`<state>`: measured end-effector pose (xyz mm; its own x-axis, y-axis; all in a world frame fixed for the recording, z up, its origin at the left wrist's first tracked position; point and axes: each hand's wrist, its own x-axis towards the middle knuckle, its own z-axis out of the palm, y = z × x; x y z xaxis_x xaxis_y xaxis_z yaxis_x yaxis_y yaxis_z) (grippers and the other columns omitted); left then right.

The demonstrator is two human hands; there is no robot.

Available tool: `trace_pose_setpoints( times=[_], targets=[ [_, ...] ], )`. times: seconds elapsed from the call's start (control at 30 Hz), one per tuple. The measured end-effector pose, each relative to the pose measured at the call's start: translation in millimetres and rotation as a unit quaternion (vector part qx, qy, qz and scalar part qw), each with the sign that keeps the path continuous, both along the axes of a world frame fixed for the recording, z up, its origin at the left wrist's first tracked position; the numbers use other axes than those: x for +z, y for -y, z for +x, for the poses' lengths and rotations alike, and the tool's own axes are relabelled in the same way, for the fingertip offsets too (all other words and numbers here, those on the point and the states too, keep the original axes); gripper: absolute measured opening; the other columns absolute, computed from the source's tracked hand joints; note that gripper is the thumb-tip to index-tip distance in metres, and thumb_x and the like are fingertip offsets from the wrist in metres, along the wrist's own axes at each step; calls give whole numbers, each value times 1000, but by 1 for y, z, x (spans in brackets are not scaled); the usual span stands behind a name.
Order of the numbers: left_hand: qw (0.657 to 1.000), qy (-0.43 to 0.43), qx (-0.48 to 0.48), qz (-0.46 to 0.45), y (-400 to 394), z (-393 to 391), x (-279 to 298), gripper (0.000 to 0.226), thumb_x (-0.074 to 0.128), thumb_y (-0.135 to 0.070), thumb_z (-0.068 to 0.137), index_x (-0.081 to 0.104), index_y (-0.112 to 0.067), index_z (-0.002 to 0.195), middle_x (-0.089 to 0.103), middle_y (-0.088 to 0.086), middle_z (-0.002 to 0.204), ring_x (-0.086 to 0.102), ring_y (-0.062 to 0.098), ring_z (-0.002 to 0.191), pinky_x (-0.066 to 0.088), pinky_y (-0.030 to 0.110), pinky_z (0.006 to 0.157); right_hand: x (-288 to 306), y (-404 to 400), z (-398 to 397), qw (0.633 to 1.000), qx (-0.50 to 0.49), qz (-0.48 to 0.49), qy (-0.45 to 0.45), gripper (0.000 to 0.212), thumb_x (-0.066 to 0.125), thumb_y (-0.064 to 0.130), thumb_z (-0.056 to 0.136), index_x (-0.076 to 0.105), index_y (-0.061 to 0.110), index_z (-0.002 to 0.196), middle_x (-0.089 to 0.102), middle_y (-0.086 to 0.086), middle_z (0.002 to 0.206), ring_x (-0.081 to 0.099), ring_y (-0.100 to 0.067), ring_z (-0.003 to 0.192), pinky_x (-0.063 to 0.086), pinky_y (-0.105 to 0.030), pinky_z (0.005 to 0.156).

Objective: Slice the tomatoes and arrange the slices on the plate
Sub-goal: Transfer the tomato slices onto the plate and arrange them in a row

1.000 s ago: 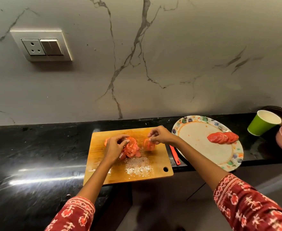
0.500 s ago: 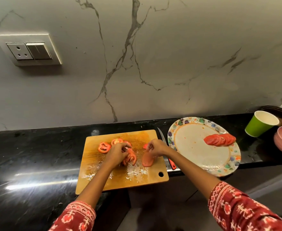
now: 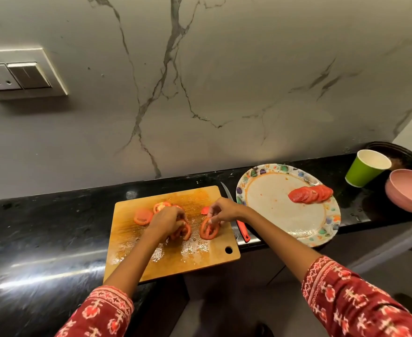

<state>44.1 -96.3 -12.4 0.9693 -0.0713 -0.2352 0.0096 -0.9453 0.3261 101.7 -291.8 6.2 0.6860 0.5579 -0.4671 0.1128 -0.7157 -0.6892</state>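
One row of slices (image 3: pixel 310 194) on plate (image 3: pixel 321 227) | left hand (image 3: pixel 167 221) grips slices | right hand (image 3: pixel 223 211) pinches slice (image 3: pixel 209 230)

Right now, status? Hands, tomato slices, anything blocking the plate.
Left hand grips a bunch of slices on the cutting board. Right hand pinches one slice. Plate holds one row. Knife lies between board and plate.
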Motion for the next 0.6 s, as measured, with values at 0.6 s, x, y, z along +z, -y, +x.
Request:
trace_pose_setpoints(
  times=[0.6],
  targets=[
    [972,89,2,-220,88,36,33,9,59,-5,87,67,-8,90,61,3,98,56,15,87,42,20,73,41,120,32,984,-132,110,38,20,62,1,86,60,-11,102,63,-25,97,63,-26,86,55,-22,66]
  ],
)
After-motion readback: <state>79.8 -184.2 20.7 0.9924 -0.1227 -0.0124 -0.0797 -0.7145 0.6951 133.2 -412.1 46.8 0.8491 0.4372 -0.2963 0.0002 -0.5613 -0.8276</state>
